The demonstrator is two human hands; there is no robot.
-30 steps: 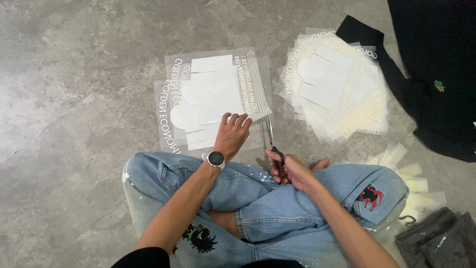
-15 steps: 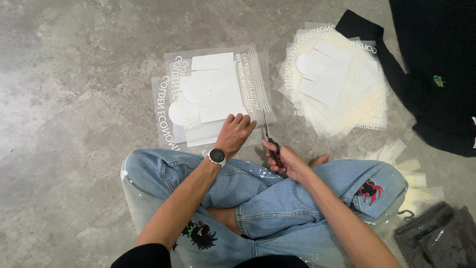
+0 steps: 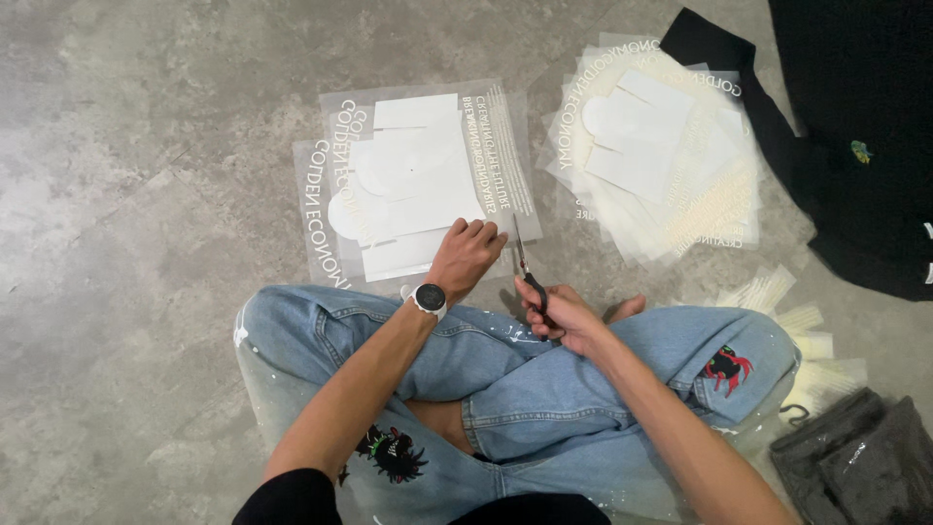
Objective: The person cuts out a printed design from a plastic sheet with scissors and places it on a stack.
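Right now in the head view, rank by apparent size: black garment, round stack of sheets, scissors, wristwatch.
1. Black garment, though partly cut off by the frame.
2. Round stack of sheets.
3. Scissors, partly hidden in the right hand.
4. Wristwatch on the left hand, a little smaller.

Place: garment-printing workshop, bare grey concrete floor (image 3: 136,194)
Evidence: clear printed transfer sheets (image 3: 661,146) beyond the hands; black garment (image 3: 865,126) far right
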